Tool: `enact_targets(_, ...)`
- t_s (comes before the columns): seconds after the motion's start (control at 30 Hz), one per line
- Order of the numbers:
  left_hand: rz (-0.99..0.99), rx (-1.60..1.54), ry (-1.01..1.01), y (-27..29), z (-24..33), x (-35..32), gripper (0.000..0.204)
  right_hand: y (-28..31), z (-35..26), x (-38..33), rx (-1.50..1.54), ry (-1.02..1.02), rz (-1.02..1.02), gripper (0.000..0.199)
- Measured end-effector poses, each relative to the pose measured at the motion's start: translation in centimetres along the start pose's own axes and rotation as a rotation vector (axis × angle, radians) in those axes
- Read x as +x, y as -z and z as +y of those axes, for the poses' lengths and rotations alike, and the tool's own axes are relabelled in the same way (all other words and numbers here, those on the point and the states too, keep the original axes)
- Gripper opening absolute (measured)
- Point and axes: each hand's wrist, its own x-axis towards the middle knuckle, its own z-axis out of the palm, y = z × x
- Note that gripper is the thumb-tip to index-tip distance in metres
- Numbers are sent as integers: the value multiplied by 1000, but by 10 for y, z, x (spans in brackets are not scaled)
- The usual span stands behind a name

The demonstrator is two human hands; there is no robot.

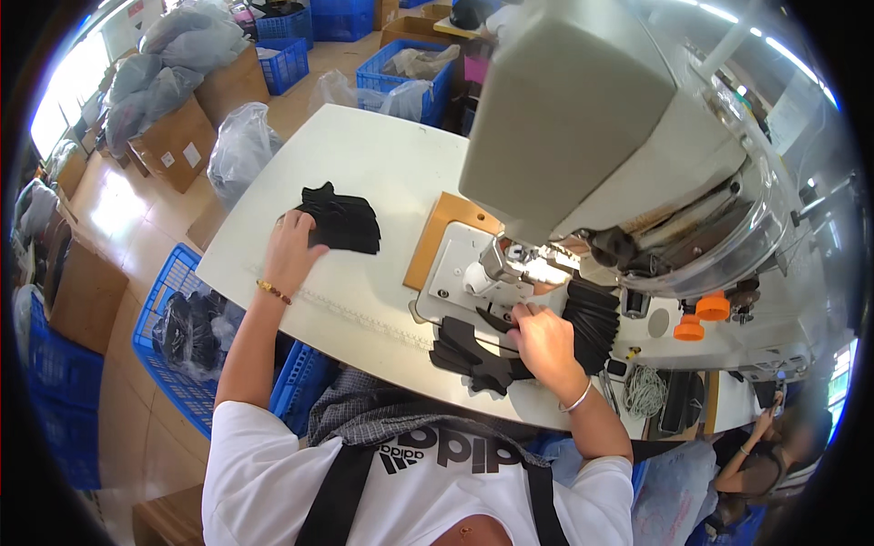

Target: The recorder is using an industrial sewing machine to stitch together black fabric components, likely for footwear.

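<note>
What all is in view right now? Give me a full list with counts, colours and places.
Sewing machine: one, grey-white, right of the table.
Table: one, white, centre.
Stack of fabric pieces: one, black, table's left part.
Sewn fabric pieces: one bunch, black, front of the needle area.
Pleated fabric: one bunch, black, right of the needle.
Wooden plate: one, tan, under the machine.
Crates: several, blue, on the floor.
Cardboard boxes: several, brown, far left.
Left hand: on the stack.
Right hand: on the sewn pieces.
</note>
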Motion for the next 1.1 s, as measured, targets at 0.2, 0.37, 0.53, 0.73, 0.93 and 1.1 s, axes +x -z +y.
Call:
enact_targets(0.2, -8, 102, 47, -11, 8, 3, 37, 36, -3, -5, 190, 116, 259, 19)
enact_targets(0.37, 93, 116, -204, 7, 80, 3, 33, 57, 7, -16, 515, -9, 261, 10)
enact_targets(0.53, -363, -495, -860, -4, 166, -23, 28, 75, 10, -12, 626, -20, 332, 13)
enact_targets(0.73, -553, -214, -981, -18, 186, -20, 28, 83, 14, -2, 417, 161, 407, 29)
enact_targets(0.93, -524, -122, -1068, -10, 194, -13, 24, 86, 12, -5, 425, -13, 519, 11)
enact_targets(1.1, -164, -28, -1138, 33, 220, 5, 32, 85, 24, -3, 412, -50, 298, 17)
